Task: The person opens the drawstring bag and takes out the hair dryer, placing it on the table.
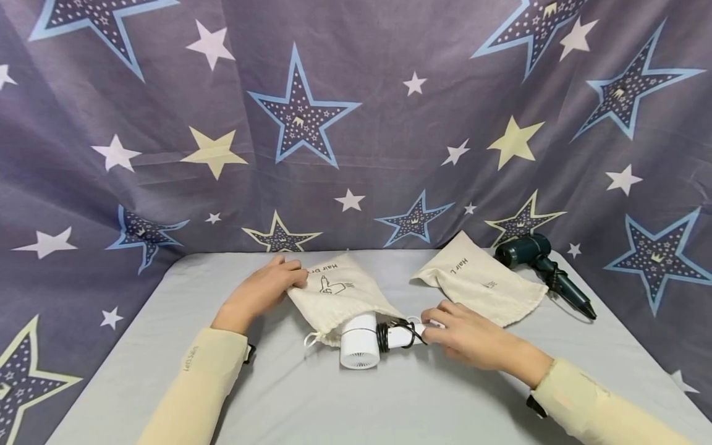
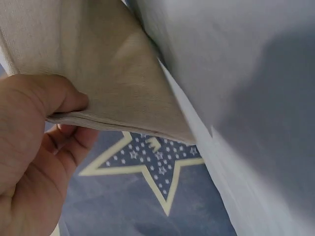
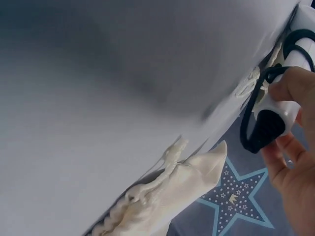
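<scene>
A white hair dryer [image 1: 358,346] lies partly in the mouth of a cream drawstring bag [image 1: 342,287] printed with a hair dryer drawing. Black cord [image 1: 384,337] is wound around its handle. My left hand [image 1: 269,290] pinches the edge of the bag at its far left side; in the left wrist view, thumb and fingers [image 2: 64,98] grip the folded cloth. My right hand [image 1: 467,334] holds the end of the white handle, as the right wrist view shows, with thumb and fingers around it near the black cord end [image 3: 268,129].
A second cream drawstring bag [image 1: 481,284] lies flat to the right, behind my right hand. Beside it rests a dark green hair dryer [image 1: 547,266] with its cord wrapped on the handle. A star-patterned curtain [image 1: 378,173] hangs behind the grey-covered table [image 1: 311,408].
</scene>
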Demonstrator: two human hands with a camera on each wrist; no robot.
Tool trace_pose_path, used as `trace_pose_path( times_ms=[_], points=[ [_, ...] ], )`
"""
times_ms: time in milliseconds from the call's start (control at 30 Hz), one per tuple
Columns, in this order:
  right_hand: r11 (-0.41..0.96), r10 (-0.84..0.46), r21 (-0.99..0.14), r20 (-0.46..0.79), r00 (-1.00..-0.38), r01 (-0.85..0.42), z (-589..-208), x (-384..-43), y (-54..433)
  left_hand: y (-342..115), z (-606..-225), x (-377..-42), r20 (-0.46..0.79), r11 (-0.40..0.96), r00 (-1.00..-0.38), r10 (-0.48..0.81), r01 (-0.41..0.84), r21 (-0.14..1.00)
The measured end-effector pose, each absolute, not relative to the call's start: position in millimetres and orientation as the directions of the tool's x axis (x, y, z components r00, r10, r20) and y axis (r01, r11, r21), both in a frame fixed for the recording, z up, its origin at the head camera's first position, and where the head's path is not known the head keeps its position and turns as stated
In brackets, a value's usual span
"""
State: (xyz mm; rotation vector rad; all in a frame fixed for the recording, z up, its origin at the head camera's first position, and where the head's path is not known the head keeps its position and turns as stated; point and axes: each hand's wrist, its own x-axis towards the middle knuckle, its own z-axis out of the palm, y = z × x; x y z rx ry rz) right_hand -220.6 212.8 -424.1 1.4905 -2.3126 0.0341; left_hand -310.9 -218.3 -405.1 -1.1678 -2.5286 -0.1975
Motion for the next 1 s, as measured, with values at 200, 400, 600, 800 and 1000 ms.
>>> trace_pose_path(
  times_ms=[200, 400, 600, 800, 1000],
  points=[
    [0.442, -0.874, 0.194, 0.311, -0.373, -0.876, -422.1, -219.7, 211.4, -207.7, -403.8, -301.9, 0.285, 0.699, -0.655, 0.700, 0.711, -0.084],
    [0.454, -0.872, 0.189, 0.293, -0.391, -0.871, -426.6, -217.7, 212.9, -189.9, -395.3, -282.5, 0.169, 0.670, -0.669, 0.724, 0.740, 0.063],
    [0.463, -0.868, 0.185, 0.291, -0.401, -0.867, -428.1, -217.3, 212.7, -183.2, -383.6, -268.3, 0.122, 0.603, -0.658, 0.743, 0.737, 0.305],
    [0.463, -0.869, 0.189, 0.289, -0.402, -0.866, -428.4, -217.0, 212.1, -174.4, -388.6, -269.8, 0.152, 0.595, -0.643, 0.751, 0.758, 0.267],
    [0.462, -0.869, 0.193, 0.293, -0.398, -0.866, -428.8, -217.4, 211.0, -168.7, -396.3, -273.0, 0.162, 0.583, -0.626, 0.762, 0.774, 0.247]
  ],
)
